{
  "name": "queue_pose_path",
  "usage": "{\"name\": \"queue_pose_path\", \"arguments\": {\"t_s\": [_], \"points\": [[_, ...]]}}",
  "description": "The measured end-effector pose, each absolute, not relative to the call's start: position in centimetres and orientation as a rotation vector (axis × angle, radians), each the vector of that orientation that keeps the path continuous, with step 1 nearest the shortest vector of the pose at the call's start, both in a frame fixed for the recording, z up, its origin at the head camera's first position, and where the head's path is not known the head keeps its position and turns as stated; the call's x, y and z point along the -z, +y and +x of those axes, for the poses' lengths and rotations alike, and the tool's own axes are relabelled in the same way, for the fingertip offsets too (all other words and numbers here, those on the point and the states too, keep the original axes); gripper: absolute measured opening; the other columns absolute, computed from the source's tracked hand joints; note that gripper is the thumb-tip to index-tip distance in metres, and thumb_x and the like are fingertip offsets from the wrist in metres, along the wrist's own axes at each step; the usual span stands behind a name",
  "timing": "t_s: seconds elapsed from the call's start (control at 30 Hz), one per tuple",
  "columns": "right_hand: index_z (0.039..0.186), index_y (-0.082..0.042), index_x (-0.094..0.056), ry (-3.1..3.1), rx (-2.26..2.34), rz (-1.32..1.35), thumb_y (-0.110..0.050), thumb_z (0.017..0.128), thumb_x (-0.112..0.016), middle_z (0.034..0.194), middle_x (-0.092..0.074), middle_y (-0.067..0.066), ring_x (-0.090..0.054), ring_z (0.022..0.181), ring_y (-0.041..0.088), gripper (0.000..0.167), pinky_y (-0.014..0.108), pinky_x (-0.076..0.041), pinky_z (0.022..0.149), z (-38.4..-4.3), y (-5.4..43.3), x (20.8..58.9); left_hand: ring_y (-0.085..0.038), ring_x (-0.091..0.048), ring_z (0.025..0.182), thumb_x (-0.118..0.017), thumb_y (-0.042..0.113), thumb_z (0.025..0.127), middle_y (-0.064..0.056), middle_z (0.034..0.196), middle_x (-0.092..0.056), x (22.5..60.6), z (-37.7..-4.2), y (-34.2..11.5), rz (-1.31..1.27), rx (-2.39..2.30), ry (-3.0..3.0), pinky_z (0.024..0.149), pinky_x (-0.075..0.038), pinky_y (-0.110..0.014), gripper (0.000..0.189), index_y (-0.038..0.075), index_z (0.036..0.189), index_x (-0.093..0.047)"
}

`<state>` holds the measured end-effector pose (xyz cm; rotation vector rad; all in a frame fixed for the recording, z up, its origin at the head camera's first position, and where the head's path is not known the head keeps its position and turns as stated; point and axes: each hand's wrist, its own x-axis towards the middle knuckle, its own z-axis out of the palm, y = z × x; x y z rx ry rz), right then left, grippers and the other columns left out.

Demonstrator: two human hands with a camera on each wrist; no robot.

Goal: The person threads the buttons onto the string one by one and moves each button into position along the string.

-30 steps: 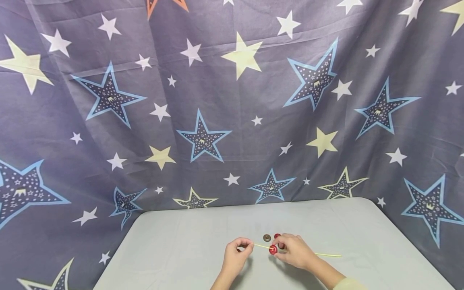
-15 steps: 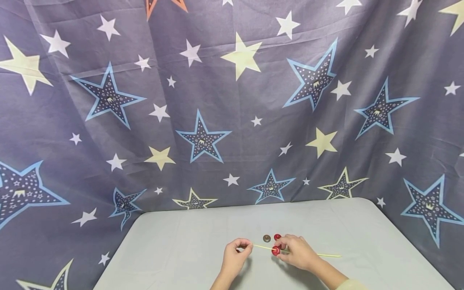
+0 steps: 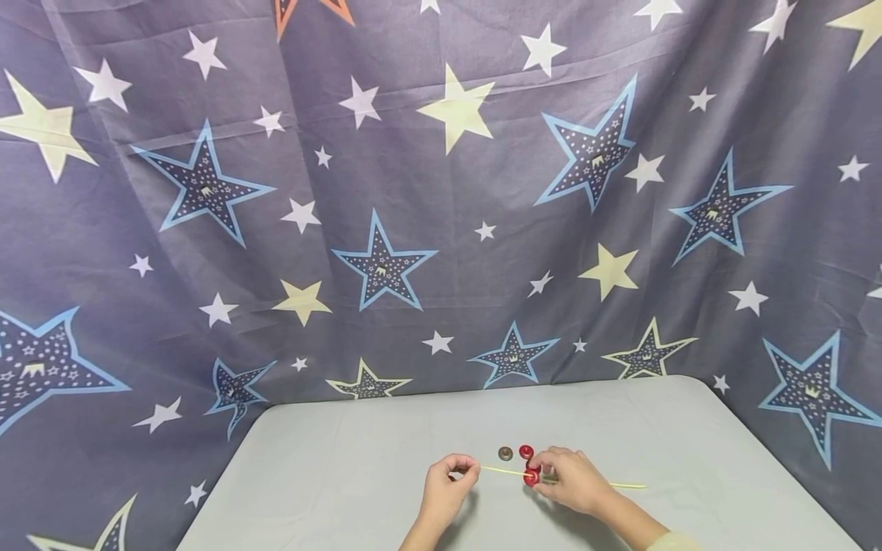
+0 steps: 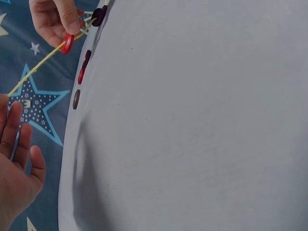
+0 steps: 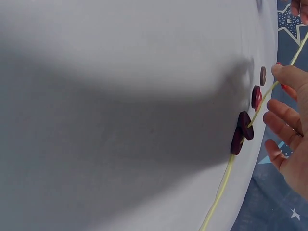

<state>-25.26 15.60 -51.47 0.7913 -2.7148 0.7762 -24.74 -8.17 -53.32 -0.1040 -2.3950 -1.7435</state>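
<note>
My left hand [image 3: 448, 484] pinches one end of a yellow string [image 3: 503, 470], which stretches taut toward the right. A round red button [image 3: 531, 477] is threaded on that string, and my right hand [image 3: 577, 484] holds it between thumb and fingers. In the left wrist view the red button [image 4: 67, 44] stands edge-on at the right fingertips. Past the right hand, two dark purple buttons [image 5: 244, 125] sit on the string close to the table, and its tail [image 5: 219, 197] runs on beyond them. My palm partly hides them in the head view.
A brown button [image 3: 505, 453] and another red button [image 3: 527, 451] lie on the pale grey table [image 3: 344, 474], just behind the hands. A further dark red button [image 4: 86, 58] lies beside them. A star-patterned cloth [image 3: 413, 191] hangs behind the table.
The right hand and the threaded red button have slid a little to the right along the string, away from the left hand. The left hand stays nearly still, still pinching the string end.
</note>
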Motion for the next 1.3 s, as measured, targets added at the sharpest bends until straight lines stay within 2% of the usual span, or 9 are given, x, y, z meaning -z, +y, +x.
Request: {"name": "queue_pose_path", "arguments": {"t_s": [0.27,0.5,0.8,1.07,1.3], "points": [[0.091,-0.02,-0.066,-2.716,-0.75,0.783,-0.025,0.072,-0.077,0.078,-0.061,-0.009,-0.052,0.07,0.003,0.022,0.025,-0.031,0.064,-25.4,16.0,51.6,-0.001,-0.053,0.074,-0.069,0.015,0.078,0.002,0.076,-0.066,53.3,-24.7,-8.1,-0.103,1.727,-2.397,0.065,-0.04,-0.018,0.003,0.012,0.08,-0.068],[0.092,-0.019,-0.067,-2.722,-0.729,0.774,-0.025,0.071,-0.077,0.075,-0.059,-0.009,-0.052,0.071,0.006,0.023,0.025,-0.033,0.063,-25.4,16.4,51.9,-0.001,-0.053,0.074,-0.069,0.015,0.077,0.002,0.075,-0.066,53.1,-24.6,-8.1,-0.105,1.732,-2.393,0.065,-0.04,-0.018,0.004,0.011,0.079,-0.067],[0.092,-0.02,-0.068,-2.746,-0.719,0.76,-0.026,0.072,-0.077,0.072,-0.055,-0.013,-0.047,0.069,0.0,0.023,0.025,-0.033,0.061,-25.7,17.0,52.4,-0.002,-0.053,0.074,-0.07,0.014,0.077,0.001,0.076,-0.066,53.3,-24.6,-8.0,-0.102,1.757,-2.386,0.066,-0.039,-0.018,0.005,0.01,0.079,-0.068],[0.091,-0.02,-0.068,-2.764,-0.713,0.787,-0.027,0.073,-0.077,0.073,-0.056,-0.013,-0.048,0.071,0.002,0.021,0.026,-0.038,0.062,-25.8,17.5,52.4,-0.002,-0.053,0.073,-0.07,0.014,0.077,0.0,0.075,-0.066,53.2,-24.3,-8.1,-0.114,1.786,-2.374,0.066,-0.039,-0.018,0.005,0.01,0.079,-0.067],[0.089,-0.02,-0.067,-2.786,-0.686,0.771,-0.027,0.074,-0.076,0.073,-0.054,-0.013,-0.046,0.071,0.002,0.019,0.026,-0.036,0.061,-25.9,17.9,52.4,-0.002,-0.052,0.073,-0.07,0.014,0.077,0.0,0.076,-0.066,53.1,-24.4,-8.1,-0.106,1.797,-2.37,0.066,-0.039,-0.018,0.005,0.01,0.079,-0.067]]}}
